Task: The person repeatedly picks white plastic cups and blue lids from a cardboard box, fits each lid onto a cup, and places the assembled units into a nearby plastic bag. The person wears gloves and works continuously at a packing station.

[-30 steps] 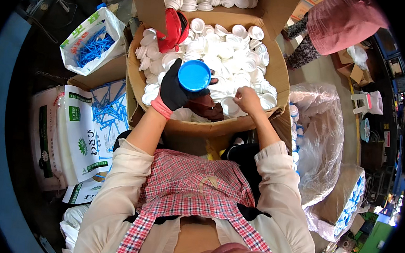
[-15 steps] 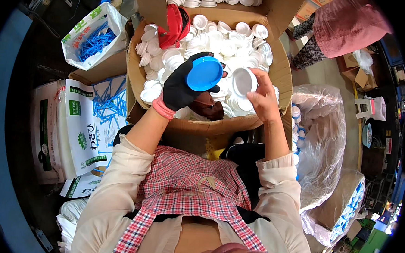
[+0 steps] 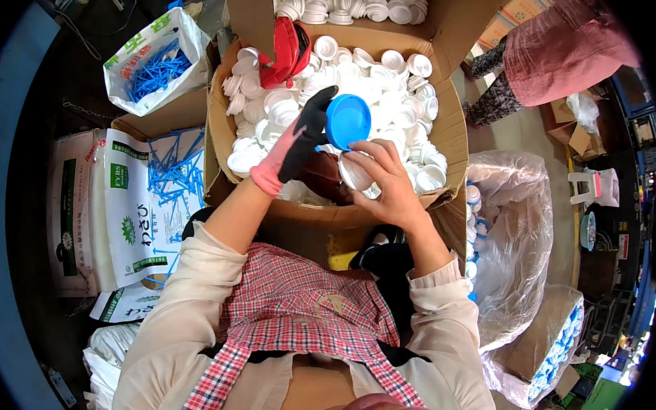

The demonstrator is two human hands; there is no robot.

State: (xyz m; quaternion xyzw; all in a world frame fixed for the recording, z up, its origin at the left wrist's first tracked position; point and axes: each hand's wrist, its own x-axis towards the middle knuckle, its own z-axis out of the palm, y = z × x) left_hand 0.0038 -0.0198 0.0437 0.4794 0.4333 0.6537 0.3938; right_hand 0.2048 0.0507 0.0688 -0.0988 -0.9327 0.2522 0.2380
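Observation:
My left hand [image 3: 306, 137], in a black and pink glove, holds a round blue lid [image 3: 348, 122] by its side, with the hollow face turned up. My bare right hand [image 3: 391, 180] is closed on a white cap [image 3: 355, 171] just below the lid. Its fingertips reach the lid's lower edge. Both hands are over the near side of a cardboard box [image 3: 219, 134] heaped with white plastic caps [image 3: 283, 110]. Beneath them a dark brown-red item [image 3: 318, 176] is partly hidden by the hands. A red pouch [image 3: 285, 56] lies on the caps at the back left.
To the left, a white bag [image 3: 128, 101] holds blue sticks, and more blue sticks [image 3: 176, 172] lie on printed sheeting. On the right stands a clear plastic bag [image 3: 516, 254] with blue and white pieces. Another person [image 3: 570, 51] is at the upper right.
My right hand has moved left and down with the white cap, up against the blue lid. My left hand has turned, tilting the lid and shifting it slightly right.

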